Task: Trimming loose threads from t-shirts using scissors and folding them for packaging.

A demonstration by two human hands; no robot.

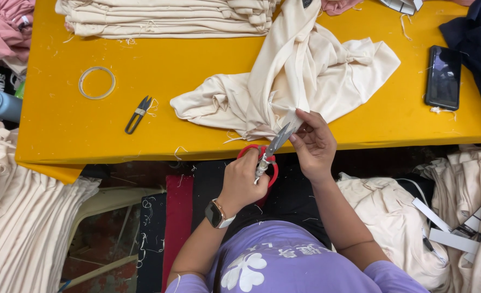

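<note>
Yellow table (pixel 197 70): cream garment (pixel 305 81) above scissors (pixel 270 152) (red-handled), left hand (pixel 243 182).

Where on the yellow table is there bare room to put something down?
Bare yellow table lies left of the snips, around the tape ring. Another patch sits between the cream garment and the phone. It is crowded at the front edge, where the left hand works scissors beside the right hand.

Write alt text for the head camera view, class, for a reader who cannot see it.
A person's left hand works red-handled scissors at the edge of a cream garment that the right hand pinches, over a yellow table. Folded cream cloth, thread snips and a phone lie nearby.
</note>
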